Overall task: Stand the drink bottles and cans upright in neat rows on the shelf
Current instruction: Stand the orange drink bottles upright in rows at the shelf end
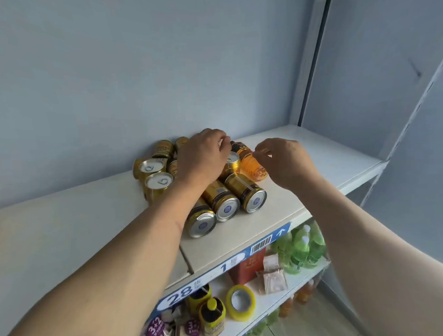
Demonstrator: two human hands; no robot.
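On the top shelf [315, 149], against the wall [136, 70], gold cans [226, 200] are clustered: three are laid on their sides at the front, two are stood upright at the left; an orange bottle [251, 163] is laid flat just beside them; the left hand [202, 156] is curled over the cans, what it holds cannot be told; the right hand [283, 160] is pinched at the bottle.

The left hand [202, 156] covers the cans [174, 167] behind it, hiding what its fingers grip. The right hand [285, 160] hides part of the orange bottle [250, 161]. Lower-shelf goods [210, 316] run off the bottom edge, labels unreadable.
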